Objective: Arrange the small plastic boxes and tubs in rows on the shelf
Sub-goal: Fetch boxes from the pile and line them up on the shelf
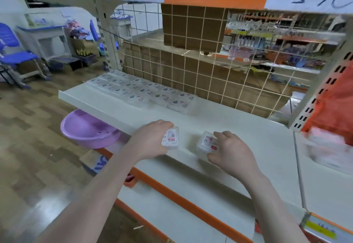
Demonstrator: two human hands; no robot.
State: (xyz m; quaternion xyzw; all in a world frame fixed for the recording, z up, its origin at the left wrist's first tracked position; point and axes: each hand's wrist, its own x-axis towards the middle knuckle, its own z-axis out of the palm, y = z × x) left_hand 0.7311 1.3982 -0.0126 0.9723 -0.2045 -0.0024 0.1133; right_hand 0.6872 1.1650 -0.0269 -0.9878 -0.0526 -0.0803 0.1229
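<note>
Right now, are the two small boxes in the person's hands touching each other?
Apart. The head view shows bare white shelf between the left hand's box and the right hand's box.

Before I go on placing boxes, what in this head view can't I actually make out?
- Box in the left hand: the box is partly covered by the fingers, and its label print is too small to read.
- Box under the right hand: the near side of that box is hidden by the fingers.
- Arranged rows: blurred; no exact count.
- Goods at the right edge: blurred and cut off.
</note>
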